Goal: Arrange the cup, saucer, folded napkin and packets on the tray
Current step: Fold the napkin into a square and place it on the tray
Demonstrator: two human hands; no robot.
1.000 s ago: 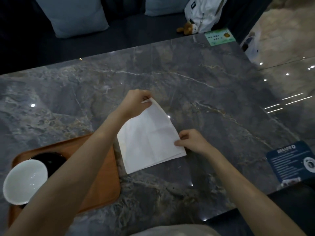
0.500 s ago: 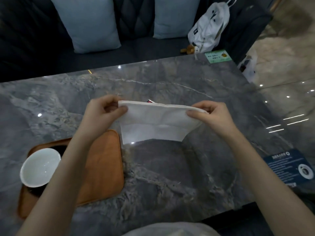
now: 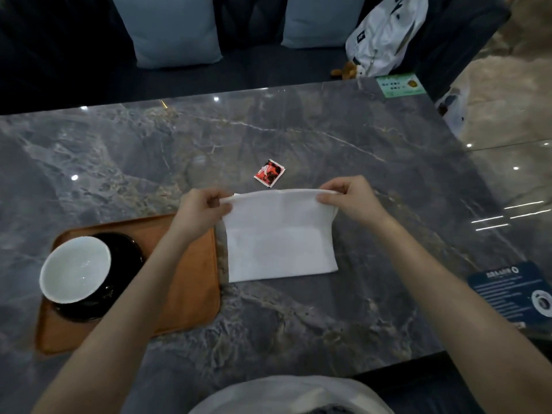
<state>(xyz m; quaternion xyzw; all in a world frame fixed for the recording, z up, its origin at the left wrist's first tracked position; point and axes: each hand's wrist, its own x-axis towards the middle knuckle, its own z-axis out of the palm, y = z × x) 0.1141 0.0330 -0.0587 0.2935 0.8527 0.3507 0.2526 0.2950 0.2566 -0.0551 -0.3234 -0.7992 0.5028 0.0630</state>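
A white napkin (image 3: 279,237) hangs folded over between my hands, its lower edge resting on the table just right of the tray. My left hand (image 3: 203,209) pinches its upper left corner and my right hand (image 3: 349,198) pinches its upper right corner. The brown wooden tray (image 3: 188,291) lies at the left. On it sits a black saucer (image 3: 122,264) with a white cup (image 3: 74,268) on top. A red and black packet (image 3: 268,173) lies flat on the table just beyond the napkin.
The grey marble table (image 3: 328,309) has a green card (image 3: 400,85) at its far right corner and a dark blue card (image 3: 513,289) at the right edge. Behind it is a dark sofa with pale cushions (image 3: 176,28) and a white bag (image 3: 385,34).
The napkin lay flat with my hands at its corners. Both hands lifted it by its far edge and folded it over, then lowered it toward the table. The packet has come into sight.
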